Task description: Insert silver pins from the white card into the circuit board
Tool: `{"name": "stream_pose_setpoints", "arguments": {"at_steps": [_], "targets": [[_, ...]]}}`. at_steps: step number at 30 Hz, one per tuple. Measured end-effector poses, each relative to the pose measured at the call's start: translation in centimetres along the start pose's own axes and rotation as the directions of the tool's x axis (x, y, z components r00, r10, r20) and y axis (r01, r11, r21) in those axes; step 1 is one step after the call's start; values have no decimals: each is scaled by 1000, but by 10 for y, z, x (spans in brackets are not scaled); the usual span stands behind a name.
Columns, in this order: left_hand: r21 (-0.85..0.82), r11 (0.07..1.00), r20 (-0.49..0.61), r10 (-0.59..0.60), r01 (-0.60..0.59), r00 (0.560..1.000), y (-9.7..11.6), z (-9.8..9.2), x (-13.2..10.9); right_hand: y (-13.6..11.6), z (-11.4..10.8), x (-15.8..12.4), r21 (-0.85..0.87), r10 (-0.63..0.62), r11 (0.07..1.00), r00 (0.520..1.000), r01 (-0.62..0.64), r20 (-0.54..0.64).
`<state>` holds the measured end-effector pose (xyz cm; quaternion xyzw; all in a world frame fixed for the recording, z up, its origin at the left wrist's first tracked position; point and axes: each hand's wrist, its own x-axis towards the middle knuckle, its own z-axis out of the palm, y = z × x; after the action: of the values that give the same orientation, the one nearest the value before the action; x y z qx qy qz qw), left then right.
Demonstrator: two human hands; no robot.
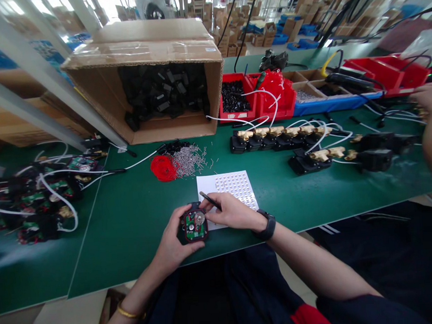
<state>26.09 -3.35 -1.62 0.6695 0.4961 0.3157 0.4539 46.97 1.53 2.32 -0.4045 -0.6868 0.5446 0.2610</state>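
My left hand [171, 241] is wrapped round the side of a small black housing [196, 224] with a green circuit board and a round metal gear showing in its open face. Above the housing's right edge, my right hand [230, 210] grips a thin dark pen-like tool [210, 200], its fingertips close to the gear. Which kind of tool it is I cannot tell. Under my right hand lies a white sheet [207, 183] with rows of small shiny round pieces [236, 186]. A pile of metal pins [190, 160] and a coil of red rings [164, 168] lie beyond.
A cardboard box [213, 93] of black parts stands at the back. Red bins [236, 117] adjoin it. Brass-fitted black units [310, 161] line the right, circuit-board assemblies [57, 189] with white cables the left. Another person's hand [428, 100] is at far right.
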Motion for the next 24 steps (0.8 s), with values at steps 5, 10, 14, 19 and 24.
{"name": "stream_pose_setpoints", "arguments": {"at_steps": [5, 10, 14, 19, 24], "targets": [[18, 1000, -11, 23, -22, 1000, 0, 0, 0, 2, 2, 0, 17, -2, 1000, 1000, 3, -29], [44, 998, -15, 37, -37, 999, 0, 0, -1, 3, -3, 4, 83, 8, 997, 999, -11, 35], [32, 999, -25, 21, -20, 999, 1, 0, -1, 9, -6, 7, 145, 21, 989, 995, -34, 93], [30, 999, -22, 11, -11, 1000, 2, -1, 0, 13, -7, 9, 168, 19, 985, 994, -38, 112], [33, 999, -12, 0, 0, 1000, 3, -1, 1, 12, -7, 7, 184, -9, 983, 995, -9, 96]]}}
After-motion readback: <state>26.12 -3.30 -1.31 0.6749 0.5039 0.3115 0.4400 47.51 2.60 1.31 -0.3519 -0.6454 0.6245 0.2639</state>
